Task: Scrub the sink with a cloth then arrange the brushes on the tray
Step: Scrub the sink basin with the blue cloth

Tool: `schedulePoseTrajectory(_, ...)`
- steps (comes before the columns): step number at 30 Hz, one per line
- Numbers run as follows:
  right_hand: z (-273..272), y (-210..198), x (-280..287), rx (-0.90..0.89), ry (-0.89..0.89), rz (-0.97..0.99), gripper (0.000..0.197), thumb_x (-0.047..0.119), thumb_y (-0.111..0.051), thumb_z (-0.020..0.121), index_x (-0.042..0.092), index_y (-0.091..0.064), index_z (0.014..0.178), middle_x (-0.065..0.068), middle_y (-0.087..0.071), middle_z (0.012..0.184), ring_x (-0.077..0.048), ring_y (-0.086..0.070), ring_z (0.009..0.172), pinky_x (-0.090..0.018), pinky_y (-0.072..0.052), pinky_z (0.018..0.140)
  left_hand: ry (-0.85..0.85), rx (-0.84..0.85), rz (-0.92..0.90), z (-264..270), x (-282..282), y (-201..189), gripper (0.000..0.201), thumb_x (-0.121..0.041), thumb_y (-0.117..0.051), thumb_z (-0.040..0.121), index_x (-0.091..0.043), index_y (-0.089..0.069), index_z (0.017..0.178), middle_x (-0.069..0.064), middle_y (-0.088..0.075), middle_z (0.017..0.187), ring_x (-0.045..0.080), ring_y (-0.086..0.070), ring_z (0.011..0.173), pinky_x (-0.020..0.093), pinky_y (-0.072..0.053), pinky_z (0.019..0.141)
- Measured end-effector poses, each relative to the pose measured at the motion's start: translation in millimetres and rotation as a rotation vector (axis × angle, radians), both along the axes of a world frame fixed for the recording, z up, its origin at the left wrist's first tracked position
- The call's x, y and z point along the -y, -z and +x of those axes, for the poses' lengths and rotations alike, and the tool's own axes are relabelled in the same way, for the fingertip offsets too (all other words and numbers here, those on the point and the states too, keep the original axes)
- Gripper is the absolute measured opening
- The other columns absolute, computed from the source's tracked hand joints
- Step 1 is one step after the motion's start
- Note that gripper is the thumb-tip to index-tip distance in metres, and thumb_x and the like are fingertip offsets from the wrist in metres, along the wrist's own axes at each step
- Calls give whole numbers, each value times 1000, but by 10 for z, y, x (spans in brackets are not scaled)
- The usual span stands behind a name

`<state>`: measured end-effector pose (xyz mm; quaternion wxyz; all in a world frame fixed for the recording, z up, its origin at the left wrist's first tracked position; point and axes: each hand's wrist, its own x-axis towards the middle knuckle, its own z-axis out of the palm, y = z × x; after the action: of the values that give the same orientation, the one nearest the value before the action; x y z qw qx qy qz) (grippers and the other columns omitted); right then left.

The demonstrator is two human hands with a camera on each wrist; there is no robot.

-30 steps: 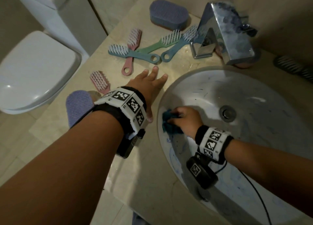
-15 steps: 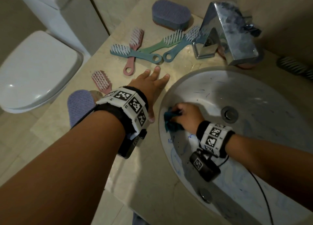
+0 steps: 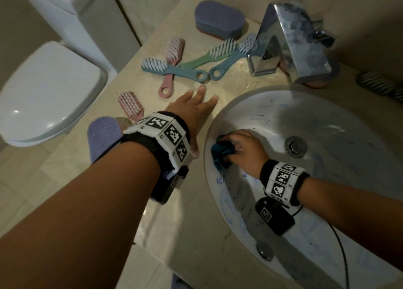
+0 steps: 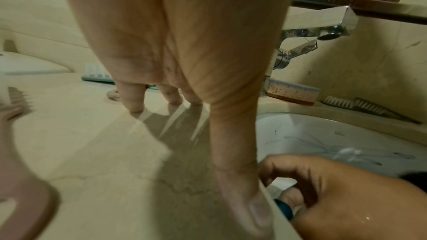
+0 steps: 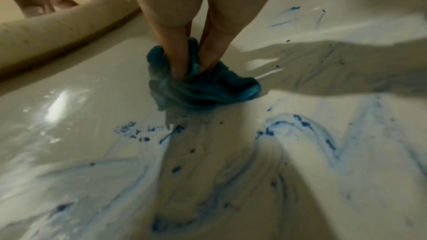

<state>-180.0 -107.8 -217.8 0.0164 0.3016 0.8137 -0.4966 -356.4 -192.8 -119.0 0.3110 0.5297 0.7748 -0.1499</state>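
Teal cloth (image 5: pixel 203 83), bunched into a wad, sits pressed against the inner wall of the sink (image 3: pixel 327 136) on the side nearest the table's open stretch, just under the rim. The right hand (image 3: pixel 244 149) has its fingers curled into the folds and grips the wad against the basin. The left hand (image 3: pixel 196 110) lies spread flat on the table (image 3: pixel 185 212), fingers straight and holding nothing, thumb along the sink's rim; it looks like a brace.

So the scrubbing step is the one in hand, and I'd judge it far from done: blue smears and dark specks cover the basin below the cloth and toward the near edge, with thinner streaks up by the drain (image 3: pixel 294 146).

The brushes lie untouched. 4 long-handled ones (image 3: pixel 174 70) cross each other near the far edge of the table beside the tap (image 3: pixel 292 42), a short pink one (image 3: pixel 130 103) lies just past the left wrist, and 2 purple pads sit one at the far edge (image 3: pixel 218 19) and one at the left edge (image 3: pixel 102 134). I can't make out a tray anywhere.

The next move probably calls for dragging the cloth down through the blue patch with firm pressure.
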Motion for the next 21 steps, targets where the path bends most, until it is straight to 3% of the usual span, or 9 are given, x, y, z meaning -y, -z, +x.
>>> schedulePoseTrajectory(3, -25, -13, -13, -32, -30, 51, 41, 3, -68, 78, 13, -58, 116, -8, -52, 118, -21, -56, 101, -31, -52, 89, -4, 6, -1, -5, 0, 12, 144, -38, -91, 49, -31, 15, 148, 4, 22, 156, 32, 10, 145, 52, -18, 116)
schedulePoseTrajectory(6, 63, -2, 105, -94, -175, 118, 33, 7, -69, 80, 12, -65, 112, -9, -53, 115, -20, -54, 103, -26, -45, 94, -3, 10, -11, -5, -5, 15, 144, -38, -90, 51, -31, 16, 147, 4, 23, 156, 32, 12, 145, 54, -17, 116)
schedulePoseTrajectory(9, 23, 24, 37, -96, -243, 171, 29, -1, -67, 79, 7, -69, 106, -13, -54, 112, -20, -53, 100, -19, -37, 91, -3, 4, -12, -6, -9, 18, 144, -38, -90, 51, -31, 16, 147, 4, 23, 156, 32, 12, 145, 53, -17, 116)
schedulePoseTrajectory(11, -100, 107, -199, -23, -106, 261, 27, -1, -64, 80, 7, -69, 105, -15, -56, 110, -25, -52, 102, -17, -33, 87, -4, 1, -7, -1, -8, 15, 144, -37, -90, 50, -31, 16, 148, 4, 23, 156, 32, 11, 145, 51, -17, 117)
schedulePoseTrajectory(14, -165, 209, -422, 54, 227, 204, 23, 7, -67, 81, 14, -70, 102, -15, -59, 109, -28, -56, 102, -29, -45, 90, -7, 4, -5, 5, -7, 7, 144, -36, -90, 51, -31, 15, 148, 4, 22, 156, 33, 11, 145, 51, -17, 117)
schedulePoseTrajectory(18, 59, 149, 72, 79, -13, 56, 45, 9, -75, 75, 13, -64, 119, -7, -52, 122, -18, -50, 107, -23, -40, 99, -4, 5, -18, 12, -9, -6, 143, -36, -90, 51, -30, 16, 148, 4, 24, 156, 33, 12, 145, 54, -18, 116)
schedulePoseTrajectory(21, 110, 107, 143, 47, -70, -16, 44, 0, -73, 74, 9, -65, 116, -4, -49, 117, -17, -51, 107, -4, -36, 91, -13, 5, -22, 18, -9, -2, 143, -36, -90, 52, -31, 17, 147, 4, 24, 156, 32, 12, 145, 53, -18, 116)
